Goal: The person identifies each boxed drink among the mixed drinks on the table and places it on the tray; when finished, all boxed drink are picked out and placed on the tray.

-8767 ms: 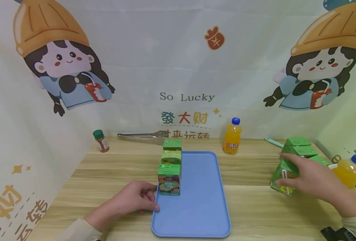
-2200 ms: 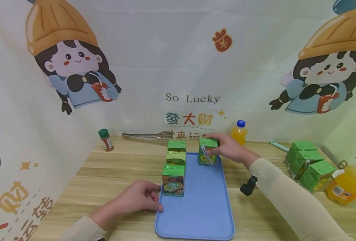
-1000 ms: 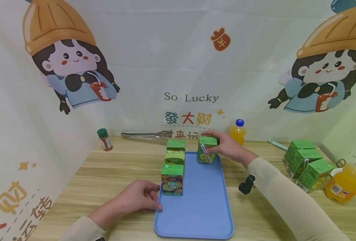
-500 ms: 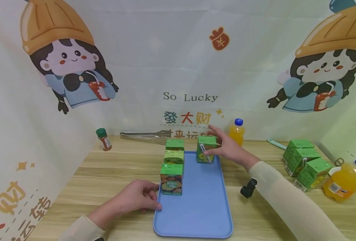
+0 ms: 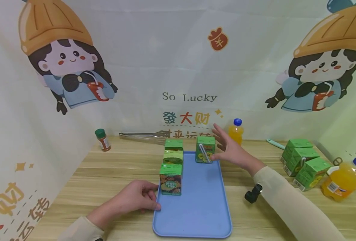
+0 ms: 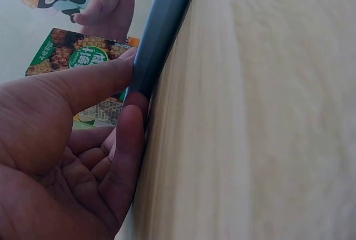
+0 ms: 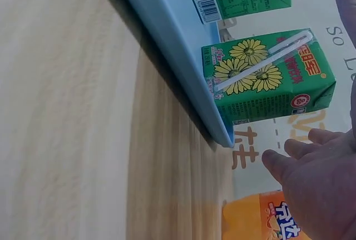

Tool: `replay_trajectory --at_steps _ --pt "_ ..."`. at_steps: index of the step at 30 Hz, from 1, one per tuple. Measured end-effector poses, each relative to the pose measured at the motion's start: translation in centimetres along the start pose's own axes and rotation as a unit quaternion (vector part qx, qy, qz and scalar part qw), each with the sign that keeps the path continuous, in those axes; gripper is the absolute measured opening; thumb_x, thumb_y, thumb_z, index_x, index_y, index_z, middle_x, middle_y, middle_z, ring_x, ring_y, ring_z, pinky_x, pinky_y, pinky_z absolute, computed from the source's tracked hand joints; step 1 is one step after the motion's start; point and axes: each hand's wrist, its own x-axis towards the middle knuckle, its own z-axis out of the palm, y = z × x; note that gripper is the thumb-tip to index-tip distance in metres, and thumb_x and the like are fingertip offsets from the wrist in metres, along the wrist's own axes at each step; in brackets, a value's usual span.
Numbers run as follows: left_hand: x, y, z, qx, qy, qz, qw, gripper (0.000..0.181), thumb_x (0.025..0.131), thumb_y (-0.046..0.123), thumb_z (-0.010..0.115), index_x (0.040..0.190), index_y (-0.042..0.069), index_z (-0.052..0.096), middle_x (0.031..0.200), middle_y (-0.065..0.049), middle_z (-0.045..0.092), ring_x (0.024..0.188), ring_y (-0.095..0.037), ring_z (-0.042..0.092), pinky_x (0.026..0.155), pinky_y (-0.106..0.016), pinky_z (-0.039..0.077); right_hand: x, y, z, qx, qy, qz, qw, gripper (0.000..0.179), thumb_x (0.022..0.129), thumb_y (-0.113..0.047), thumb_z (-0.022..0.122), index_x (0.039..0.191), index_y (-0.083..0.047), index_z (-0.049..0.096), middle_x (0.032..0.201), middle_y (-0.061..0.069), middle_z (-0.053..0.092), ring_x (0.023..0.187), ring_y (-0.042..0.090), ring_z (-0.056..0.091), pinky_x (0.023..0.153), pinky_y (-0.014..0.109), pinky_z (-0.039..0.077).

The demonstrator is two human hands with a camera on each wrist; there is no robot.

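Note:
My left hand (image 5: pixel 137 196) pinches the left rim of the blue tray (image 5: pixel 200 214); the left wrist view shows the thumb against the rim and other fingers curled. At the tray's far right corner stands a green drink carton (image 5: pixel 205 150) with yellow flowers and a white straw on its side. Just right of it is my right hand (image 5: pixel 233 150), fingers spread. The right wrist view shows a gap between those fingers and the carton (image 7: pixel 267 76). Along the tray's left side runs a row of three cartons; the nearest carton (image 5: pixel 170 179) has a brown-patterned front.
Several green cartons (image 5: pixel 305 164) and an orange drink bottle (image 5: pixel 343 179) stand at the right. Another orange bottle (image 5: pixel 236 132) is behind my right hand. Metal tongs (image 5: pixel 145 135), a spice jar (image 5: pixel 102 140) and a pale green handle (image 5: pixel 275 144) lie or stand near the wall.
Earlier my right hand took a carton from the right-hand group and set it at the tray's far right corner. It has since let go and drawn slightly right. The left hand stays on the rim.

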Motion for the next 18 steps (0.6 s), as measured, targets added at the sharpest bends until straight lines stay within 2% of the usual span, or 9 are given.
replay_trajectory --at_steps 4,9,11,14,18 --pt "0.0 0.0 0.0 0.0 0.0 0.001 1.0 0.077 0.089 0.016 0.096 0.146 -0.019 0.059 0.09 -0.005 0.074 0.073 -0.018 0.068 0.056 -0.03 0.058 -0.7 0.1 -0.3 0.01 -0.004 -0.008 0.9999 0.124 0.094 -0.005 0.09 0.181 -0.021 0.003 0.184 0.023 0.007 0.167 0.051 0.015 0.131 0.071 0.019" --pt "0.0 0.0 0.1 -0.001 0.003 0.002 1.0 0.078 0.088 0.015 0.096 0.146 -0.02 0.058 0.091 -0.005 0.074 0.071 -0.018 0.068 0.056 -0.03 0.058 -1.7 0.1 -0.5 0.002 -0.007 -0.016 0.9998 0.133 0.087 -0.037 0.098 0.181 -0.022 0.005 0.185 0.022 0.007 0.168 0.05 0.015 0.131 0.069 0.021" --pt "0.0 0.0 0.1 -0.001 0.005 0.001 1.0 0.078 0.088 0.015 0.097 0.146 -0.02 0.058 0.091 -0.005 0.074 0.07 -0.018 0.067 0.056 -0.03 0.058 -2.2 0.0 -0.6 -0.009 -0.007 -0.017 0.9998 0.138 0.083 -0.045 0.1 0.181 -0.021 0.006 0.185 0.021 0.009 0.167 0.05 0.016 0.13 0.069 0.022" --pt "-0.1 -0.1 0.1 -0.001 0.006 0.001 1.0 0.078 0.088 0.015 0.097 0.146 -0.02 0.058 0.091 -0.005 0.075 0.069 -0.017 0.067 0.056 -0.03 0.058 -3.0 -0.1 -0.8 -0.027 -0.005 -0.012 0.9996 0.139 0.081 -0.042 0.102 0.181 -0.02 0.006 0.185 0.02 0.009 0.167 0.051 0.017 0.129 0.068 0.025" --pt "0.0 0.0 0.1 0.002 0.006 0.003 1.0 0.078 0.088 0.015 0.097 0.146 -0.02 0.058 0.09 -0.005 0.074 0.069 -0.017 0.067 0.056 -0.03 0.058 -4.0 0.1 -1.1 -0.042 -0.002 -0.003 0.9991 0.136 0.085 -0.023 0.101 0.181 -0.017 0.005 0.186 0.017 0.007 0.168 0.048 0.016 0.13 0.066 0.026"
